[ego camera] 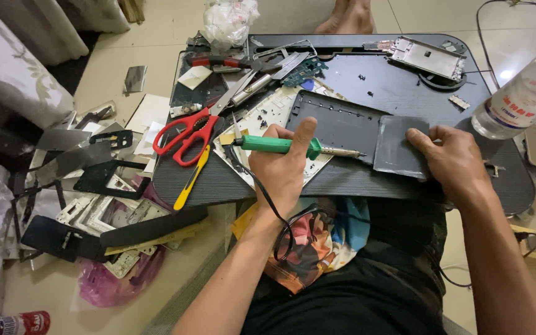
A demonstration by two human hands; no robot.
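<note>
Item: green-handled metal-tipped soldering iron (293,146), clenched in my left hand (283,164), tip over dark rectangular tray (336,124). My right hand (454,162) lay flat, fingers released, on grey metal plate (397,146) near black table's (367,180) front edge; clutter left.

The left hand (280,167) grips a green-handled soldering iron (299,147), its tip lying across a dark flat frame (336,121) on the black tabletop (392,80). The right hand (457,162) presses on a grey rectangular panel (399,146) just beside that frame. Red-handled scissors (186,136) lie to the left, a clear plastic bottle (519,99) to the right.
</note>
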